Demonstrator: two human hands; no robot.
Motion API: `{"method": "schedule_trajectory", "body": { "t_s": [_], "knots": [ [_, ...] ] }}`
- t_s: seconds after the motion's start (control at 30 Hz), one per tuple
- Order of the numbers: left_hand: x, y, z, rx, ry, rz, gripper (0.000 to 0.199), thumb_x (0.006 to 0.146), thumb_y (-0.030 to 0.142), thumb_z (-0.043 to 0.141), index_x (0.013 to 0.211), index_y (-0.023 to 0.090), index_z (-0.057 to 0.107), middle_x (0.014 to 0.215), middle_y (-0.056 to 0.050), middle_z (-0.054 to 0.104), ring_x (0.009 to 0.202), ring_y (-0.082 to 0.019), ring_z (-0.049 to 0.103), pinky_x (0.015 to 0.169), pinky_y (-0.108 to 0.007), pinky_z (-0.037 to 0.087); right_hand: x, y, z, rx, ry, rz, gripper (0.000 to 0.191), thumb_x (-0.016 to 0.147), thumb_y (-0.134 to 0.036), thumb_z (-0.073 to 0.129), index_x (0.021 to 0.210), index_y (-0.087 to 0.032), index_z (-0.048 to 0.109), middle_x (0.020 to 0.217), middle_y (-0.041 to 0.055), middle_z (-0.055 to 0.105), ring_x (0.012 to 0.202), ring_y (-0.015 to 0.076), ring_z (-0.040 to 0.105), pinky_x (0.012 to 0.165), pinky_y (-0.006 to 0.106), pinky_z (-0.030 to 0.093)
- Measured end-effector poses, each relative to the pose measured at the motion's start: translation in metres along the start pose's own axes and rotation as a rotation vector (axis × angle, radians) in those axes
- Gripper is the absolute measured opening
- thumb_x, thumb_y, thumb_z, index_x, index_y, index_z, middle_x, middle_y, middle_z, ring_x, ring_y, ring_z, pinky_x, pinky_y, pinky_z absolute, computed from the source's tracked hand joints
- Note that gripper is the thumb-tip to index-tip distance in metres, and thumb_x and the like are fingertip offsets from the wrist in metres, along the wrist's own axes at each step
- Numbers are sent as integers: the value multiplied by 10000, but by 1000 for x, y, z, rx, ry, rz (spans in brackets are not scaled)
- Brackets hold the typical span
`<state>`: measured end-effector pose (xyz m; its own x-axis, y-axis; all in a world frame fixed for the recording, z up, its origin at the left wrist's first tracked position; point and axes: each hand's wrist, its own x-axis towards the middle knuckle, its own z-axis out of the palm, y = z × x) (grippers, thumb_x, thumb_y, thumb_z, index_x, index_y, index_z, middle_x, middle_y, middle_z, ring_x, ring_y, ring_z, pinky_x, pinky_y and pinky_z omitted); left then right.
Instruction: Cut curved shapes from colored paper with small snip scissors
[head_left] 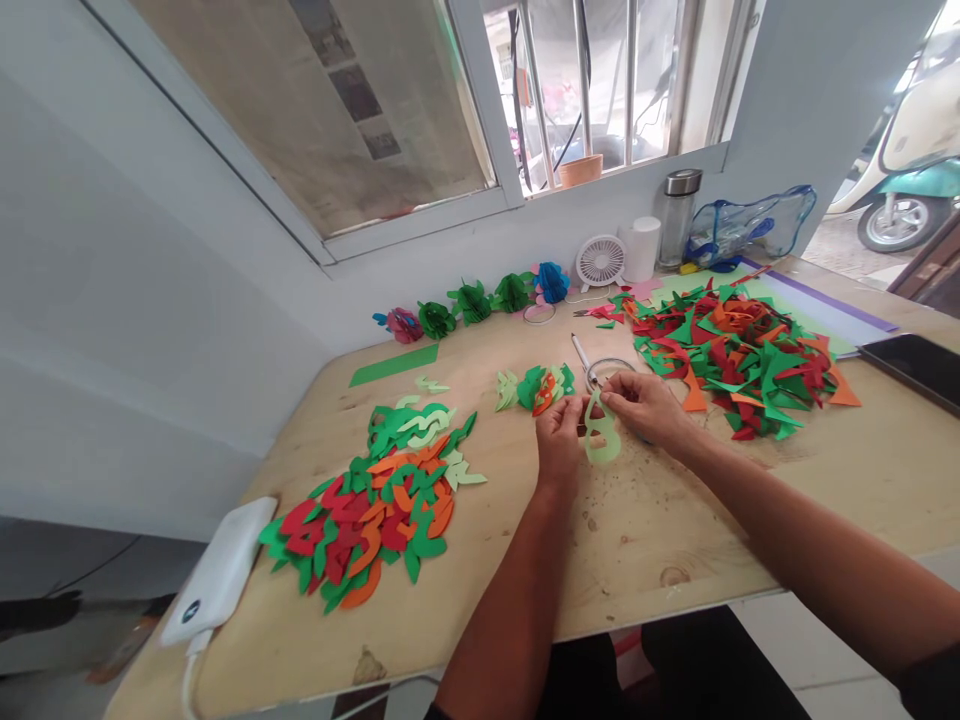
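Bare forearms (517, 580) reach across a wooden tabletop (637, 570), where the left hand (560, 440) and right hand (645, 405) pinch a curved pale-green paper cutout (602, 446) between them. Just beyond the left hand lie green-and-orange paper pieces (531, 388); a left-hand heap (349, 520) and a right-hand heap (750, 350) of red, orange and green paper flank the hands.

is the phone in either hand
No, the phone lies on the table while the left hand and right hand hold a pale green paper cutout.

Lone head view, above table (660, 530), facing forward and down; left hand (559, 440) and right hand (646, 405) near, window (584, 75) beyond.
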<state>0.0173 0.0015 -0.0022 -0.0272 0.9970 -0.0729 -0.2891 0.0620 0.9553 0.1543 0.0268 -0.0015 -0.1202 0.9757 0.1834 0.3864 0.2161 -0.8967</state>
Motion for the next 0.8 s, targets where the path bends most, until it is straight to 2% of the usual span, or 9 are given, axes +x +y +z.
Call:
{"method": "schedule_trajectory", "body": {
  "t_s": [0.17, 0.47, 0.57, 0.67, 0.8],
  "knots": [
    [1, 1, 2, -19, -2, -75, 339, 579, 416, 743, 692, 133, 594, 634, -9, 611, 481, -78, 525, 461, -208, 450, 1, 1, 0, 42, -20, -18, 147, 733, -289, 549, 638, -178, 534, 524, -52, 405, 496, 86, 337, 463, 235, 243],
    [6, -7, -1, -70, -32, -80, 404, 527, 433, 781, 649, 144, 528, 561, 38, 531, 484, -51, 481, 472, -174, 385, -2, -3, 1, 144, -128, -37, 239, 782, -362, 527, 635, -174, 532, 532, -51, 382, 488, 83, 315, 457, 230, 247],
    [7, -7, -3, -49, -7, -66, 386, 542, 424, 772, 640, 145, 525, 576, 33, 537, 490, -51, 477, 457, -169, 359, -1, -4, -2, 147, -155, -55, 258, 794, -382, 501, 638, -179, 538, 556, -37, 432, 508, 94, 362, 477, 232, 283],
    [7, -7, -4, -54, 50, -64, 354, 564, 403, 753, 647, 149, 521, 578, 37, 536, 475, -49, 468, 443, -169, 342, 4, -2, -11, 27, -6, -34, 237, 786, -366, 496, 656, -180, 564, 592, -18, 516, 544, 111, 434, 521, 240, 327],
    [7, -6, -4, -99, 117, -92, 339, 565, 385, 734, 668, 157, 505, 574, 45, 536, 455, -53, 476, 425, -169, 340, 12, 8, -25, -311, 207, -10, 180, 759, -320, 527, 688, -179, 613, 625, 5, 606, 559, 127, 487, 549, 249, 334]
  ]
}}
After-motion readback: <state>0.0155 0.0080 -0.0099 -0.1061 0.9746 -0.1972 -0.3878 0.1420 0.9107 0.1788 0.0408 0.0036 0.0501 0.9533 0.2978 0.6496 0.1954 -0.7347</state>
